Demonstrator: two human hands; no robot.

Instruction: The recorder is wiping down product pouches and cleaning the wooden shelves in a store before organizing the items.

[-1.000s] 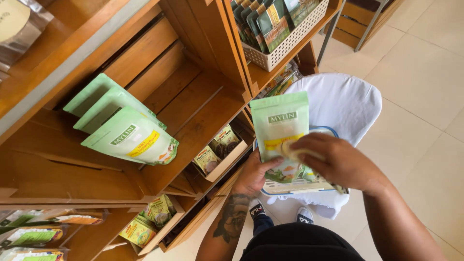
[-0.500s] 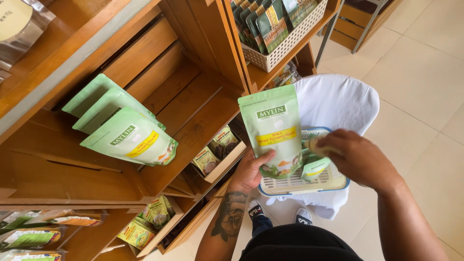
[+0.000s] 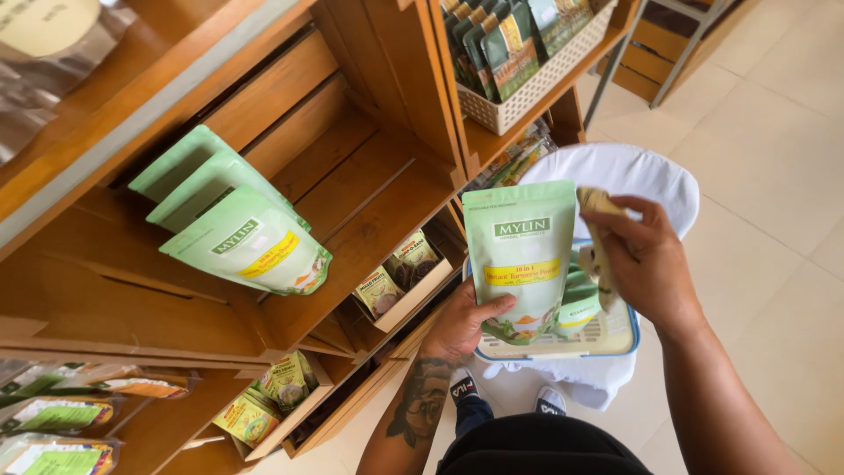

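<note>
My left hand (image 3: 457, 330) grips the bottom of a light green stand-up pouch (image 3: 520, 255) with a yellow label band and holds it upright, front facing me. Just right of the pouch, my right hand (image 3: 646, 264) is closed on a beige cloth (image 3: 598, 204), which touches the pouch's right edge. Under both hands a white basket with a blue rim (image 3: 607, 339) holds more green pouches. The basket rests on a stool under a white cover (image 3: 615, 171).
A wooden shelf unit (image 3: 369, 193) stands to the left, with three matching green pouches (image 3: 251, 246) leaning on it. Small packets fill wooden trays (image 3: 387, 286) lower down. A white basket of dark green pouches (image 3: 527, 79) sits higher up. Tiled floor lies to the right.
My right hand with the cloth has come off the pouch's front and now sits at its right edge. My left hand has shifted the pouch slightly right.
</note>
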